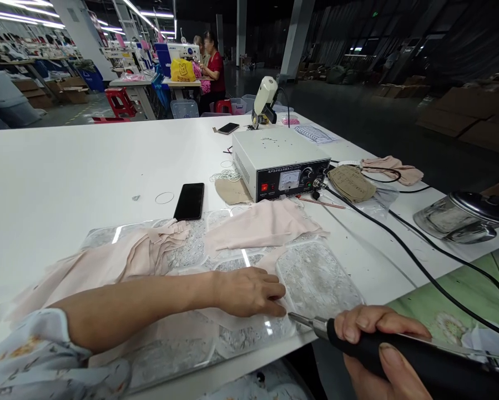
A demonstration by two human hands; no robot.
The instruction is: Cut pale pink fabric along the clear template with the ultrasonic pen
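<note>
My left hand (pixel 253 291) lies palm down with curled fingers, pressing a thin pale pink fabric piece (pixel 273 259) onto a clear-topped board with a mottled grey pattern (pixel 319 278). My right hand (pixel 382 339) is wrapped round a black-handled handpiece (pixel 419 355). Its pointed metal tip is just right of my left fingertips; whether it touches the fabric I cannot tell. A stack of pale pink fabric pieces (pixel 120 258) lies beyond my left forearm. Another pale pink fabric pile (pixel 261 225) lies on the board's far part.
Behind the board stands a metal control box (pixel 282 161) with a dial and black cables. A phone (pixel 190 201) lies near the board's far edge. Brown pattern pieces (pixel 351 183) and a glass jug (pixel 461 216) are to the right. People sit at sewing machines farther back.
</note>
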